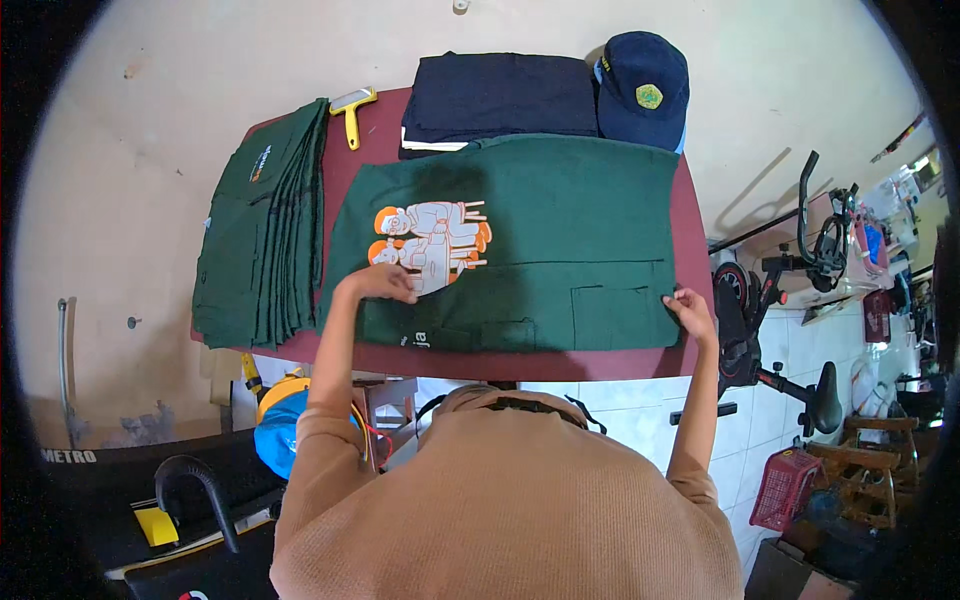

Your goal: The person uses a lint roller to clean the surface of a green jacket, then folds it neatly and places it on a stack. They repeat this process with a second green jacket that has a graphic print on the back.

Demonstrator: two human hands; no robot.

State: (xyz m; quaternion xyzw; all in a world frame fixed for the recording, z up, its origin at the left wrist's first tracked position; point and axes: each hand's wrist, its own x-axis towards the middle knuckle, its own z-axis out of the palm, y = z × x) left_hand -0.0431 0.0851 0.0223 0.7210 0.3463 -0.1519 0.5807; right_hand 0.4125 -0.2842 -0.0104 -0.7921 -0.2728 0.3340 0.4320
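Note:
A dark green cloth garment (577, 202) lies spread and folded before me on the maroon tabletop (600, 365). An orange and white printed drawing of seated figures (435, 232) is on its left part, and stitched pocket outlines show at the lower right. My left hand (382, 283) rests with bent fingers over the lower edge of the drawing; whether it pinches the cloth is unclear. At the garment's right edge, near its lower corner, my right hand (691, 309) has thumb and fingers closed on the cloth.
Left of the garment stands a stack of folded green garments (262, 232). A yellow-handled scraper-like tool (352, 116) lies behind it. Folded navy cloth (510, 94) and a navy cap (643, 90) border the back. An exercise bike (780, 322) stands right of the table.

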